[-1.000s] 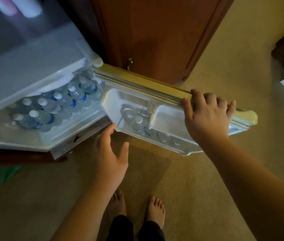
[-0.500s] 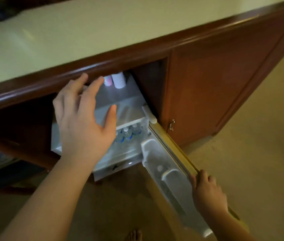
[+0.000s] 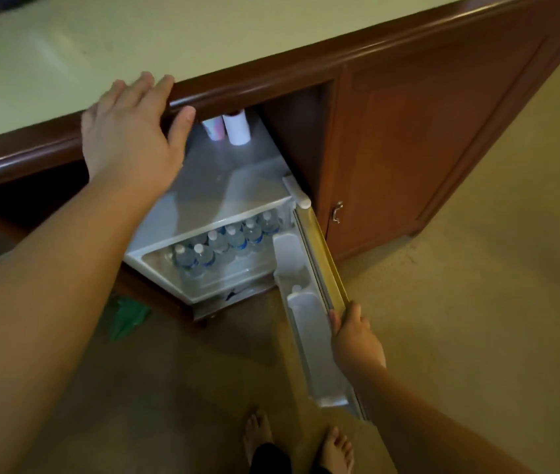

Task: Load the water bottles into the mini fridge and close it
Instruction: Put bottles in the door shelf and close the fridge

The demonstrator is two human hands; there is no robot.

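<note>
The white mini fridge (image 3: 210, 196) sits in a recess under a wooden counter, its door (image 3: 319, 268) swung wide open toward me. Several water bottles (image 3: 224, 244) with white caps and blue labels stand in a row inside. One more bottle cap (image 3: 296, 289) shows in the door shelf. My right hand (image 3: 354, 333) grips the top edge of the open door, fingers curled over it. My left hand (image 3: 131, 131) rests with straight fingers on the counter's dark wooden rim (image 3: 271, 73) above the fridge.
Two small cylinders, one white (image 3: 236, 128) and one pastel (image 3: 213, 129), stand on the fridge top. A wooden cabinet door (image 3: 425, 138) with a metal handle (image 3: 338, 211) is right of the fridge. Something green (image 3: 128, 316) lies on the carpet. My bare feet (image 3: 299, 443) are below.
My left hand rose from in front of the fridge top to the counter's rim. My right hand stays on the door's edge, and the view has pulled back a little.
</note>
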